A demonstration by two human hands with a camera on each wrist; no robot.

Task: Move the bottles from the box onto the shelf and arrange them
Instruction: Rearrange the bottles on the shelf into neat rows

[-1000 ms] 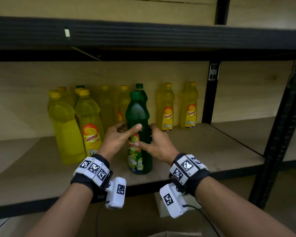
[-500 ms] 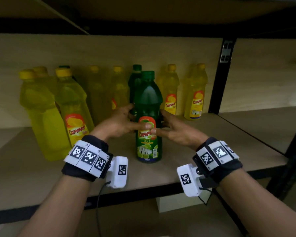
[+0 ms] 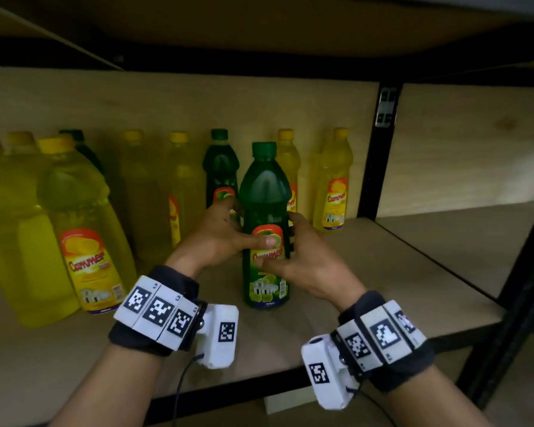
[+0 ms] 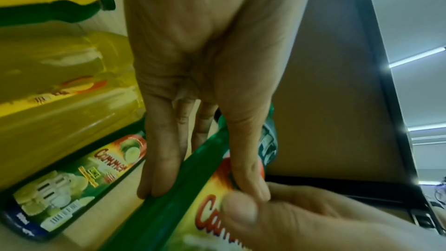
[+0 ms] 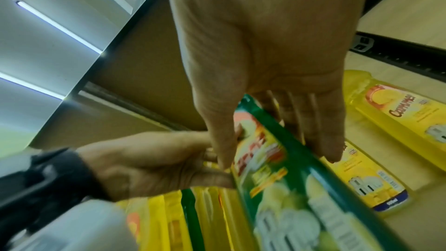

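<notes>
You hold the green bottle (image 3: 265, 229) upright on the shelf (image 3: 392, 272), nearer the front edge than the row behind it. Your left hand (image 3: 216, 238) wraps its left side, thumb across the label; your right hand (image 3: 309, 260) grips the right side, thumb on the label just below. Just behind stands a second green bottle (image 3: 221, 171), with yellow bottles (image 3: 333, 186) along the back wall and two large yellow ones (image 3: 84, 229) toward the left end.
</notes>
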